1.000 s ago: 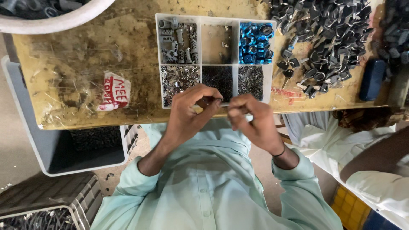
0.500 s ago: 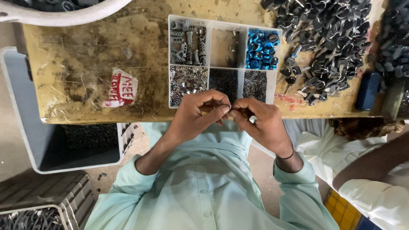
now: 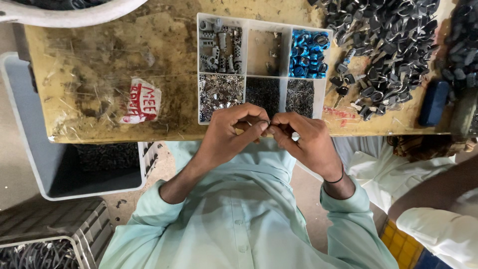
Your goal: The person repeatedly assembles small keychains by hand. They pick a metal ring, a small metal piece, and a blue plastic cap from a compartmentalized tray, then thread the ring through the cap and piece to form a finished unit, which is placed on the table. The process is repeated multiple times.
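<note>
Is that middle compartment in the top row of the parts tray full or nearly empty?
Nearly empty: the top middle compartment shows mostly bare floor with a few small bits, while the blue rings beside it are heaped.

1. The left hand (image 3: pixel 231 132) sits just left of frame centre, knuckles up, its fingers (image 3: pixel 256 130) curled and pinched together at the tips.
2. The right hand (image 3: pixel 303 142) mirrors it just right of centre, fingertips touching the left's.
3. Both forearms angle down and outward toward the lower frame, in pale green sleeves pushed up.
4. A dark band circles the right wrist.
</note>
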A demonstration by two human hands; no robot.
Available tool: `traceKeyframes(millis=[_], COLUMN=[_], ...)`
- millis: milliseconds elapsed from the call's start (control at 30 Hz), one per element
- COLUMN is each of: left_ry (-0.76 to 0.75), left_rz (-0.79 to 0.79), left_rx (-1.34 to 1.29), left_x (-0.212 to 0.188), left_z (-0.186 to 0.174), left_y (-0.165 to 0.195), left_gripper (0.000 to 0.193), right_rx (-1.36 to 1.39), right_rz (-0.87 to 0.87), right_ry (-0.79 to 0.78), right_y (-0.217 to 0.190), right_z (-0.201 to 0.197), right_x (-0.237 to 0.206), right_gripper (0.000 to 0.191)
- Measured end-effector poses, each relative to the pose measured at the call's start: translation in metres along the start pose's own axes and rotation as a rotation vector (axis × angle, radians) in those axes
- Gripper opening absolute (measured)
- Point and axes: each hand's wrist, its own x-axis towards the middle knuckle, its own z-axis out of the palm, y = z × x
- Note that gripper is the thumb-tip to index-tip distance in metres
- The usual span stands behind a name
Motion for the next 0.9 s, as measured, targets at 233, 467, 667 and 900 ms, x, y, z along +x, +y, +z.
traceKeyframes(millis=[233,467,667,900], left_ry=[0.018,0.045,-0.092,-0.039], left_rz=[0.059,0.104,-0.185,-0.176], left_rx=[0.072,0.012,-0.460,-0.484], left_x=[-0.001,-0.002,0.000,-0.004], left_z=[0.001,-0.001,-0.006,-0.009], left_y=[0.004,-0.003,-0.009,-0.020], left_gripper=[0.009,0.009,0.009,0.010], right_rx=[0.034,-0.061,0.008,0.398], right_rz=[-0.042,-0.092,-0.359,-0.062], right_ry=[0.051,0.133,0.215,0.078], right_y=[0.001,0.010,0.019,0.011], right_z=[0.002,0.013,0.024,0.010], right_x=[-0.005,-0.009,-0.005,0.017], right_gripper=[0.019,0.026,0.035,0.029])
